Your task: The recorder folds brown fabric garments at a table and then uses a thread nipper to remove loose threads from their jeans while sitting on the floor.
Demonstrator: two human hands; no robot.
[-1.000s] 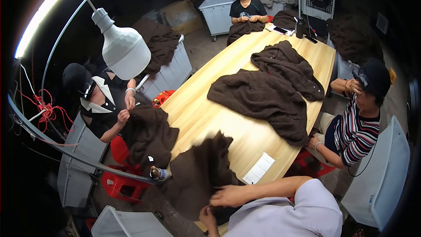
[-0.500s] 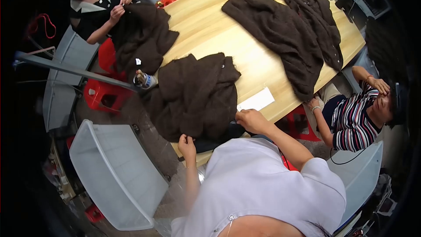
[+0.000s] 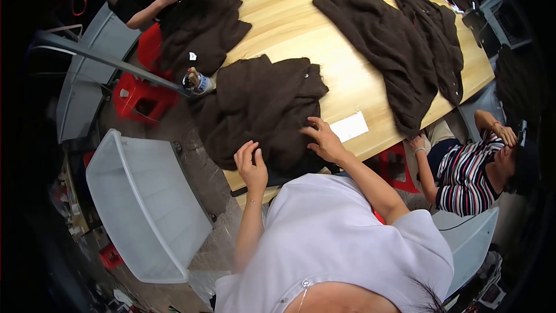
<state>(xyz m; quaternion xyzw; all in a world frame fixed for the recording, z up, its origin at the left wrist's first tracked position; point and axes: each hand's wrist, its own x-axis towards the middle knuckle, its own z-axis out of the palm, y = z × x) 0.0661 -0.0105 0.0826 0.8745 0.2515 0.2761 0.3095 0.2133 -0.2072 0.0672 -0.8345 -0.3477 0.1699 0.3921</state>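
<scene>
Pale wood-grained tabletop (image 3: 278,1) is seen in the head view, with a brown cloth (image 3: 255,99) heaped in loose folds over its near left corner and partly past its left edge. A small container (image 3: 204,84) is placed at the cloth's far left side, and a white card (image 3: 350,126) is laid to its right. The left hand (image 3: 251,165) is held half open at the near edge; the right hand (image 3: 325,141) is held with fingers parted and bent at the right edge. No fabric is visibly gripped; fingertip contact cannot be told. Folds are probably best eased outward lightly, with the overhanging side supported against slipping.
</scene>
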